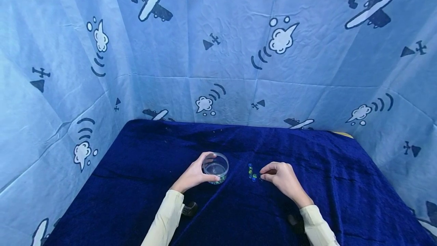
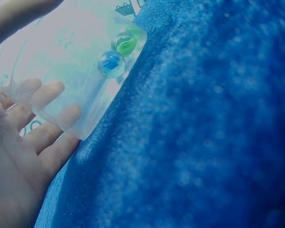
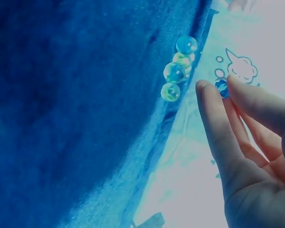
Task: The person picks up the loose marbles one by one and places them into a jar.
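Fingers of your right hand point(image 1: 283, 178) pinch a blue marble point(image 3: 222, 88); your left hand point(image 1: 194, 174) grips the clear tub point(image 1: 216, 169).

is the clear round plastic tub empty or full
Neither: the clear round plastic tub holds round, glassy green and blue marbles low inside, with space above them, visible through its wall.

Right hand point(image 3: 249, 178) pinching blue marble point(image 3: 222, 88), other marbles point(image 3: 175, 72) nearby
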Action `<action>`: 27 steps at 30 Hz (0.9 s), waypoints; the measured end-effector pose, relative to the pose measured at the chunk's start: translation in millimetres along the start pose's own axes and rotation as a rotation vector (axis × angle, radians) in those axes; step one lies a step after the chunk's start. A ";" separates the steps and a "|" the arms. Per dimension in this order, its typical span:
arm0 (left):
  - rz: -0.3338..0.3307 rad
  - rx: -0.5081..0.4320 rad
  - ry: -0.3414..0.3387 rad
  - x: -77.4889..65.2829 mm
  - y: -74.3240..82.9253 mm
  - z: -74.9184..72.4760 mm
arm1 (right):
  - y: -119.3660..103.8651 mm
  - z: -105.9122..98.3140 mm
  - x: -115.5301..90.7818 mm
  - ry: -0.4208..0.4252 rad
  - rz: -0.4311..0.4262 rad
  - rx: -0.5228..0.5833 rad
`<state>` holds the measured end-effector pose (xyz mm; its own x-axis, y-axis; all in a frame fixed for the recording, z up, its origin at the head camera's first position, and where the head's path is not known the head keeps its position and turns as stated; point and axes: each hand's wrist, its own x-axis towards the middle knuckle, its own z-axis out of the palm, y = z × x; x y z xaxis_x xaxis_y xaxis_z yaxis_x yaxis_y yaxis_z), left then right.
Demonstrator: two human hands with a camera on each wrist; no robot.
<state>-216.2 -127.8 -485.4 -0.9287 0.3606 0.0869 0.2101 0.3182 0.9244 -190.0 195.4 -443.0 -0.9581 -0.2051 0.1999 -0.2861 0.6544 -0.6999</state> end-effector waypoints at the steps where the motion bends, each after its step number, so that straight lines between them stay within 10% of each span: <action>1: 0.000 -0.001 -0.001 -0.1 -0.2 0.0 | -0.4 0.4 0.4 0.001 -0.005 -0.001; 27: 0.030 0.021 0.017 -7.4 -6.0 8.8 | -16.4 17.9 10.1 0.037 -0.140 0.046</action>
<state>-207.9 -124.7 -494.9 -0.9270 0.3551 0.1209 0.2441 0.3263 0.9132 -194.8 169.6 -441.8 -0.9090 -0.2643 0.3222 -0.4167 0.5871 -0.6940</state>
